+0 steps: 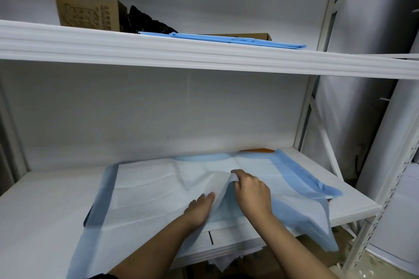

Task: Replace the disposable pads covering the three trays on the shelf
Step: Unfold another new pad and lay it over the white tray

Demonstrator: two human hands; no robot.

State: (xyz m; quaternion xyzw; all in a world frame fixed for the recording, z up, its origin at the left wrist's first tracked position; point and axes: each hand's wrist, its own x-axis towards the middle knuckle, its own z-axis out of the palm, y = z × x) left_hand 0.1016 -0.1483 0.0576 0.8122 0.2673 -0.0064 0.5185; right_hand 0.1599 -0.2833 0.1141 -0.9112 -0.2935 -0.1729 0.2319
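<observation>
A large white disposable pad (156, 190) with a blue border lies spread over the lower shelf (317, 170), hanging over its front edge. My right hand (251, 188) pinches a raised fold of the pad near its middle and lifts it. My left hand (200, 209) lies with its fingers tucked under that lifted fold. An orange tray corner (258, 150) peeks out behind the pad at the back. A dark tray edge (88, 217) shows under the pad's left side. A stack of folded blue pads (226, 39) rests on the upper shelf (158, 50).
A cardboard box (87, 12) and a black bag (147, 21) stand on the upper shelf at the left. White metal uprights (306, 118) frame the shelf on the right. More white shelving (390, 199) stands further right. Papers (226, 260) hang below the shelf's front edge.
</observation>
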